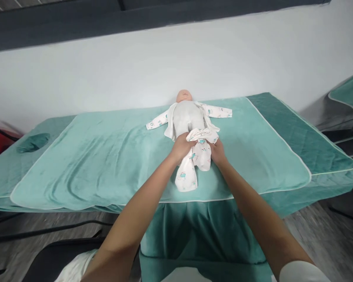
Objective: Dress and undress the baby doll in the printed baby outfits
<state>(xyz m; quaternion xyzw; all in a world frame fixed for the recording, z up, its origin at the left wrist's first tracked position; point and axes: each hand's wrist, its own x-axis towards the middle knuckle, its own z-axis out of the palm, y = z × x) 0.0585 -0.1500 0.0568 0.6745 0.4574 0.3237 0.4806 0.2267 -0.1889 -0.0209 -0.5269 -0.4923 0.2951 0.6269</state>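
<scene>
A baby doll [185, 115] lies on its back on the green-covered bed [106, 156], its head toward the wall. Its arms are in the printed sleeves of a white baby jacket [220, 111], which is spread apart over the grey torso. Around the doll's lower body a pair of white printed baby pants [201, 150] is bunched, with the legs hanging toward me. My left hand [182, 147] grips the waistband's left side, and my right hand [217, 152] grips its right side. The doll's legs are hidden by cloth and hands.
A white wall [170, 66] rises behind the bed. The bed has a face hole [33, 142] at its left end. A black chair [61, 254] with a white cloth on it stands at lower left. Another green surface [350, 94] is at far right.
</scene>
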